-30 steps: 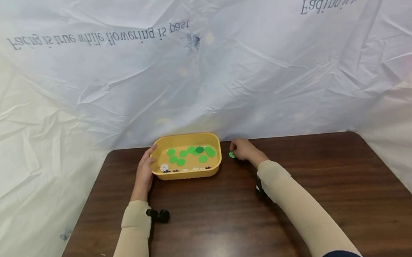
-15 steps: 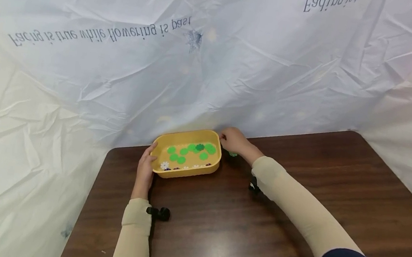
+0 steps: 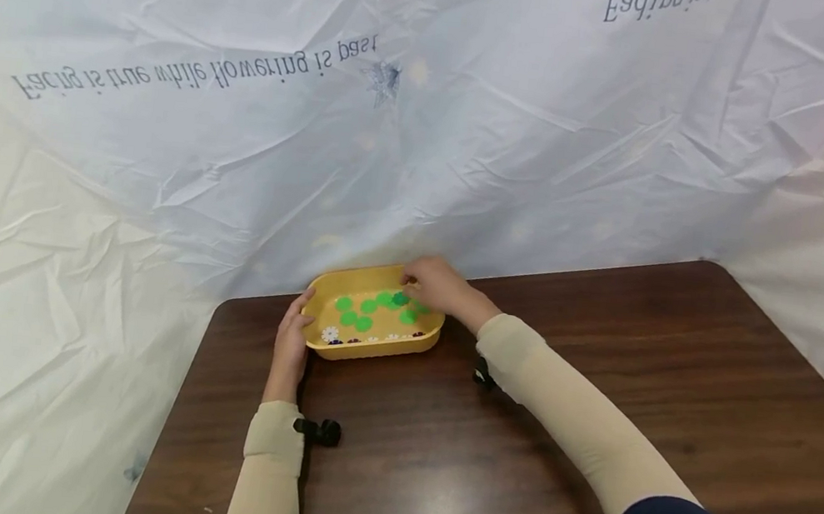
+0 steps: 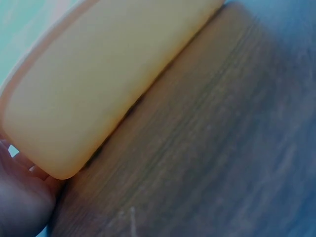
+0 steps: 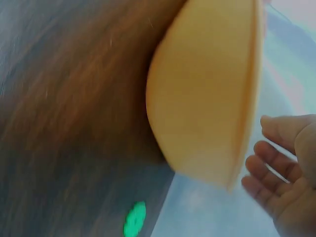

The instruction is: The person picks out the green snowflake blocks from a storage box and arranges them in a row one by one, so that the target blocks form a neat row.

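A yellow plastic tray (image 3: 372,353) stands near the table's back edge. Several flat green pieces (image 3: 349,317) lie inside it, with a white flower-shaped piece (image 3: 329,334) and dark ones along the near wall. My left hand (image 3: 290,349) grips the tray's left end at the rim. Over the right end hovers my right hand (image 3: 439,287), partly covering the green pieces there. In the right wrist view its thumb and fingers are apart, and nothing shows between them. A loose green scalloped piece (image 5: 135,219) lies on the table beside the tray; the head view hides it.
The brown wooden table (image 3: 560,423) extends in front and to the right. A white printed cloth (image 3: 242,155) hangs close behind the table's back edge. Each wrist carries a small black camera, such as the left wrist camera (image 3: 321,432).
My right hand has left the loose green piece on the table and moved left over the tray's right end. My left hand stays on the tray's left end.
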`<move>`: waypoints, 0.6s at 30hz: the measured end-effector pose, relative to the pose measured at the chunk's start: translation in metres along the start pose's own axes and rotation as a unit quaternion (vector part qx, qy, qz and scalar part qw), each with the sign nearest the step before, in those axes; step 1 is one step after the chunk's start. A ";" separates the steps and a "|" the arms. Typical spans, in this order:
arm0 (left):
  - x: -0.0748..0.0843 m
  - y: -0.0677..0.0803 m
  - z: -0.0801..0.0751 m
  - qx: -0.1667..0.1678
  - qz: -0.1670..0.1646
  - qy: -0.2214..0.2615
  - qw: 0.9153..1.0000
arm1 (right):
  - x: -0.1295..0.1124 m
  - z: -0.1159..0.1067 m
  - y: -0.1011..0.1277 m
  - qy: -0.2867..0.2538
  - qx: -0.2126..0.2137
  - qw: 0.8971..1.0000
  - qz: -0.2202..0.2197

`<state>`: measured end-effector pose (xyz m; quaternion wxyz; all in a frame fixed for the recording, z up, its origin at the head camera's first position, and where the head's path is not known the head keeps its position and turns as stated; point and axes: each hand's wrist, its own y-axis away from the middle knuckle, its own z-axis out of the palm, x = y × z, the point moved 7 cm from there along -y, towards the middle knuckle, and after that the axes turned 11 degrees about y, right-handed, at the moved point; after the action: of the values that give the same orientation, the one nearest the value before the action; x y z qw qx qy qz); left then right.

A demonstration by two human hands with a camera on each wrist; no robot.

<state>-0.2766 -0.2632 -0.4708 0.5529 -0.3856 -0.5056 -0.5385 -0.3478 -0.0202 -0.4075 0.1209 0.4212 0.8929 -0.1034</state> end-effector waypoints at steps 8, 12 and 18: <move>-0.002 -0.002 0.000 0.008 -0.006 0.008 1.000 | -0.025 0.044 -0.007 -0.025 -0.070 0.996 -0.059; -0.004 -0.003 0.002 -0.004 -0.002 0.011 1.000 | -0.017 0.056 -0.005 -0.006 -0.078 0.997 -0.017; -0.002 -0.007 0.000 -0.002 0.009 0.009 1.000 | -0.015 0.060 -0.008 0.034 -0.074 0.997 0.005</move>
<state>-0.2831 -0.2631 -0.4736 0.5610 -0.3864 -0.4960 -0.5384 -0.3367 -0.0530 -0.4591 0.1219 0.4189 0.8995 -0.0217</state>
